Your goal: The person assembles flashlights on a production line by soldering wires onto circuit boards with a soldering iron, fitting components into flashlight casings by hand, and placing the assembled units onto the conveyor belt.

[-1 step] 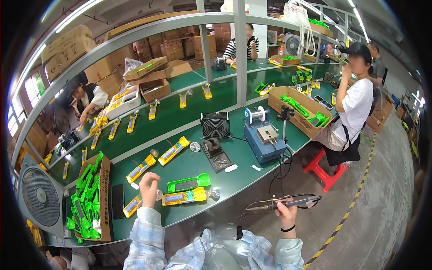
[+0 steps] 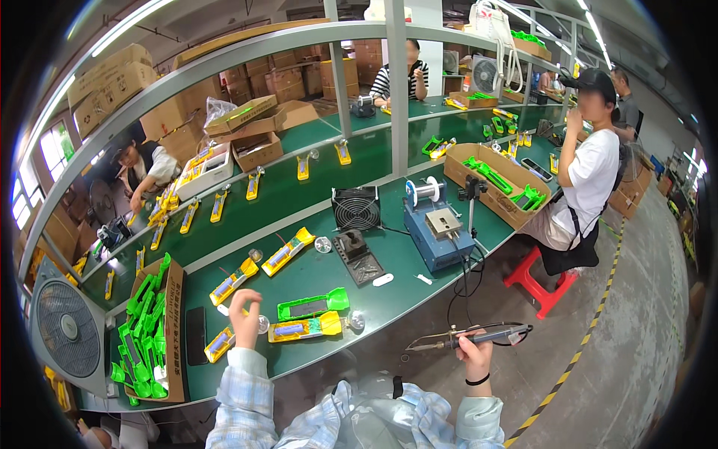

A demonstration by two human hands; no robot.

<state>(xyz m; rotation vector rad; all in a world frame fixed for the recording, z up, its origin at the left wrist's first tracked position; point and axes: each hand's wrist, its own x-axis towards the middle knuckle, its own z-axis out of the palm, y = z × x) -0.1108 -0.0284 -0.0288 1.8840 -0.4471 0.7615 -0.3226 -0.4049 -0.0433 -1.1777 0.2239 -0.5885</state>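
My right hand [image 2: 476, 355] grips a soldering iron [image 2: 467, 340] with a dark handle, held level past the table's front edge, its tip to the left. A thin tube runs along it. My left hand [image 2: 245, 318] is raised over the table with curled fingers; whatever they hold, if anything, is hidden. Beside it on the right lies an open yellow flashlight housing [image 2: 303, 329] with a blue cell, a green board and a clear lens at its end. Just behind that is a green housing half [image 2: 313, 304]. Another yellow housing [image 2: 219, 344] is partly behind my left hand.
Two yellow housings [image 2: 288, 252] lie farther back. A blue soldering machine [image 2: 437, 236] with a wire spool, a small black fan [image 2: 356, 208] and a dark tool holder [image 2: 359, 258] stand right. A box of green parts [image 2: 176, 329] stands left. A co-worker [image 2: 594, 142] sits at right.
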